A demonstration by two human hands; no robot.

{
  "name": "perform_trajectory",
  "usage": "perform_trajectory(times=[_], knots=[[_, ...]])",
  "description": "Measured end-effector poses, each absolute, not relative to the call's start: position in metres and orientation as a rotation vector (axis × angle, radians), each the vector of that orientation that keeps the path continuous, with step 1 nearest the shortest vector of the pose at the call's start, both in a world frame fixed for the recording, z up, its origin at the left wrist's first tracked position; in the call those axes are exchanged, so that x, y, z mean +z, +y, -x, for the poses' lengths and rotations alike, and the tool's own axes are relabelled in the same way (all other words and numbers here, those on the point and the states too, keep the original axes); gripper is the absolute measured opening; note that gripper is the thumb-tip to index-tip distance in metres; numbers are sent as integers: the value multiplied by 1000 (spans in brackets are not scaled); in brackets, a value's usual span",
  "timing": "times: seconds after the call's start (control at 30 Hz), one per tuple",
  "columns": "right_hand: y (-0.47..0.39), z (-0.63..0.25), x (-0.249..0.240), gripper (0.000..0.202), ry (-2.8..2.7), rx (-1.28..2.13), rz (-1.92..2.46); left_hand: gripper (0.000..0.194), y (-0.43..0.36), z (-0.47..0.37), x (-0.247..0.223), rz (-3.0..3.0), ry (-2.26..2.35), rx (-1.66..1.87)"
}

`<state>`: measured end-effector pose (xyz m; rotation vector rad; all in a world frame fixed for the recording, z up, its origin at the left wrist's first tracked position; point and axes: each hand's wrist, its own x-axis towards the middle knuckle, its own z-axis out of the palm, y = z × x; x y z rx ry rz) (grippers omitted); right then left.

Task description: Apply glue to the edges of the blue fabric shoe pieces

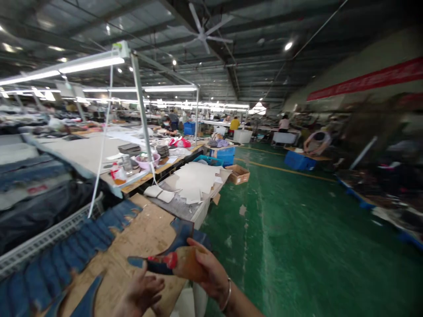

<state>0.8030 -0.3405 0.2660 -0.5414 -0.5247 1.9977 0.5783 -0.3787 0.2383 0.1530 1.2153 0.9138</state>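
Observation:
My right hand (211, 268), with a bracelet at the wrist, is wrapped round an amber glue bottle (189, 263) with a red cap, tilted to the left. A narrow dark blue piece (158, 266) lies along the bottle's tip. Lower left of it, my left hand (145, 288) is blurred; its thumb touches or nearly touches the piece's underside, and its other fingers are apart. Below both hands is a brown board (132, 237). Blue pieces (69, 251) overlap in a row along its left side, and another blue piece (180, 233) lies at its right edge.
White sheets (194, 178) cover a grey table beyond the board. A slatted grey crate (49, 240) borders the left. Behind are a cardboard box (238, 174), a large worktable (86, 152) and a metal post (142, 110). A person (317, 143) bends over a blue box at the right.

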Motion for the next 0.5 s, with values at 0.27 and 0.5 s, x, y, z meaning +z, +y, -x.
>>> perform_trajectory(times=[0.27,0.5], knots=[[-358,-794,250,65,-549,2190,524,35,-373,-599,272,-926,1579,1248],[-362,-777,262,63,-557,2250,528,26,-353,-608,316,-1259,1345,849]])
